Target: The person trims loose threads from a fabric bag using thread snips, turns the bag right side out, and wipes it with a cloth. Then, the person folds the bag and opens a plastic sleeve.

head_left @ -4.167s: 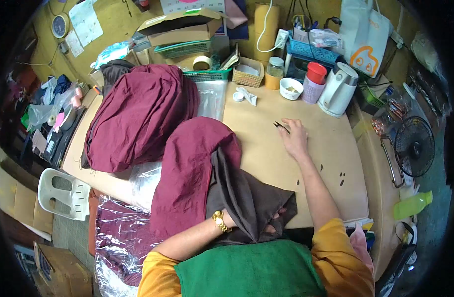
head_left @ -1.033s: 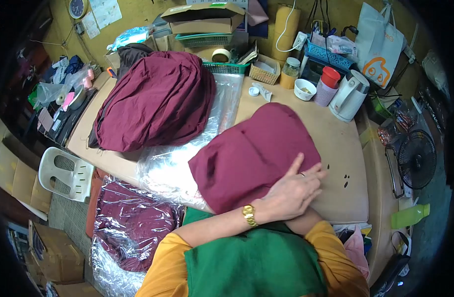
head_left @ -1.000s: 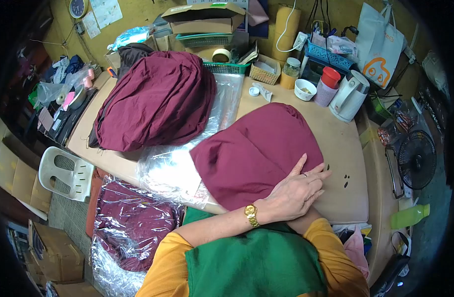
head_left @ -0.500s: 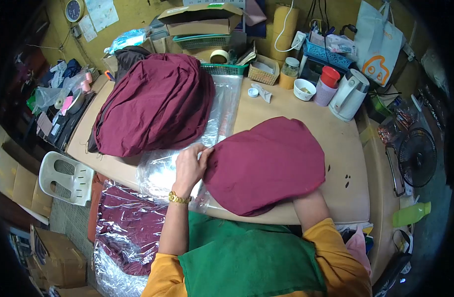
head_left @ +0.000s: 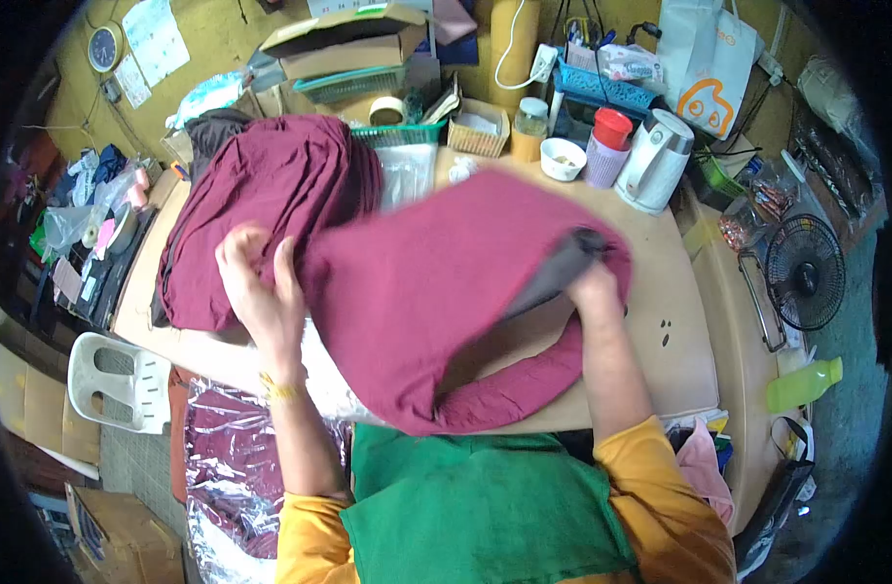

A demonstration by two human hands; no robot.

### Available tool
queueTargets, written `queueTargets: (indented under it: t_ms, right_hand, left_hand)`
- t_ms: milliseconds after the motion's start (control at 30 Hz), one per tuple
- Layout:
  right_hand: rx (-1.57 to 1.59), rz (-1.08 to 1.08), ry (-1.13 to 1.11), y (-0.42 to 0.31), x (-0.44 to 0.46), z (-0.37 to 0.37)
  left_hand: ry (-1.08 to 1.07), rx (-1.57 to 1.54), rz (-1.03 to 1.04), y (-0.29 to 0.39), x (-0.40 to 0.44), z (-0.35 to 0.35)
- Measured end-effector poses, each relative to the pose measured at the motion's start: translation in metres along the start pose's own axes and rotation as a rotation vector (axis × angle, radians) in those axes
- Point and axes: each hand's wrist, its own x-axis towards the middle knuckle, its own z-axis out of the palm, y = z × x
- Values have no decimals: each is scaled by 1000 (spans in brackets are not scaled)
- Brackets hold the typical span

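Over the front of the table, a maroon fabric piece [head_left: 436, 273] hangs partly open, with a dark lining showing at its right side. My right hand [head_left: 597, 287] reaches into that opening; its fingers are hidden by the cloth. At the piece's left edge my left hand [head_left: 263, 282] is raised, fingers spread and slightly blurred, holding nothing. Behind it lies a large heap of maroon fabric [head_left: 261, 214]. Clear plastic sheets [head_left: 405, 175] show between the heap and the piece.
A kettle [head_left: 655, 161], a red-lidded cup [head_left: 609, 146], a white bowl [head_left: 563, 159] and a jar [head_left: 529, 128] line the back right. Baskets and a cardboard box [head_left: 344, 44] stand behind. Bagged maroon fabric [head_left: 232, 467], a white chair [head_left: 120, 380] and a fan [head_left: 804, 273] surround the table.
The maroon piece has been lifted and spread leftward, exposing its opening and lining. My left hand has let go of its edge and moved left. The view has shifted slightly.
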Motion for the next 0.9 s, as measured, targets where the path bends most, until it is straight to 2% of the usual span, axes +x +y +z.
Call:
queueTargets:
  t_ms: [33,100,133,167,200,233,300,333,367,400,433,467,500,533,567,633,667,700,767,800,833,900]
  right_hand:
    - [30,-118,146,-5,6,6]
    - [182,-82,219,-19,9,29]
    - [92,-158,276,-6,5,60]
    - [0,-238,339,4,1,84]
    - [43,-288,400,4,-2,82]
    - [81,-341,460,4,-5,79]
    - [154,143,-164,10,-6,48]
    - [73,169,-96,-1,-17,22]
    - [20,-90,443,7,-27,32]
    - [-132,-91,608,-8,-38,24]
    - [-149,-135,706,-17,-42,12]
    - [-100,-103,562,-19,-41,9]
    - [-11,71,130,-16,-37,9]
    - [25,272,-309,-17,-26,11]
    - [-33,404,-596,-28,-17,2]
    - [130,-17,-377,-4,-27,51]
    - [217,-15,-372,-8,-27,56]
    - [224,-11,-383,-15,-32,61]
    - [101,36,-568,-38,-45,65]
    - [253,-182,-407,-48,-54,68]
    - [400,-396,-241,-58,-63,73]
    - [336,-134,-547,-80,-69,87]
  left_hand:
    - [-28,-305,-75,11,-8,2]
    - [-516,-505,50,58,-28,-9]
    - [-896,-678,-59,76,-49,-9]
    - [-1096,-770,-9,89,-66,2]
    - [-1312,-717,-52,86,-87,16]
    - [-1169,-591,145,66,-121,36]
    - [-1210,-53,5,50,-129,33]
    - [-1069,33,15,59,-112,18]
    - [-885,52,143,69,-95,5]
    - [-789,98,217,86,-75,-15]
    - [-687,145,290,98,-63,-26]
    - [-873,225,144,87,-67,-23]
    - [-1059,305,-8,65,-76,-18]
    - [-1001,229,41,32,-90,-8]
    - [-1150,148,70,11,-102,0]
    - [-1443,269,-19,40,-89,-10]
    - [-1440,282,62,42,-92,-13]
    - [-1453,280,57,46,-92,-15]
    - [-1466,251,-92,62,-83,-17]
    - [-1417,191,-77,71,-81,-15]
    - [-1256,-28,-15,64,-101,-7]
    - [-1131,-235,-74,72,-112,14]
